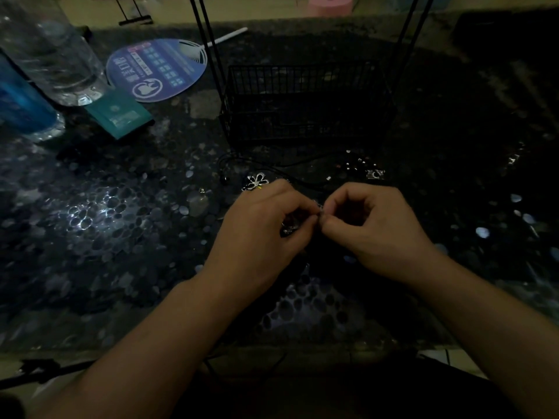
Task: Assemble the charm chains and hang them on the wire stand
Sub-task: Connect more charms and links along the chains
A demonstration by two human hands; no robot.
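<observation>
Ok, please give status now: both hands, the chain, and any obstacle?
Left hand and right hand pinch a small charm piece between them. Wire stand behind, nothing visibly hung. Loose charms on the table, not blocking.

My feed is very dim, with a cold blue cast. Glare pools on the glossy table [90,213] toward its left edge, under the clear bottle [54,55], and a fainter patch shows near the front edge. The far right corner sinks into near black. The wire stand [305,104] barely separates from the dark. Wide-angle bending curves the edges, and fine detail is soft and noisy.
</observation>
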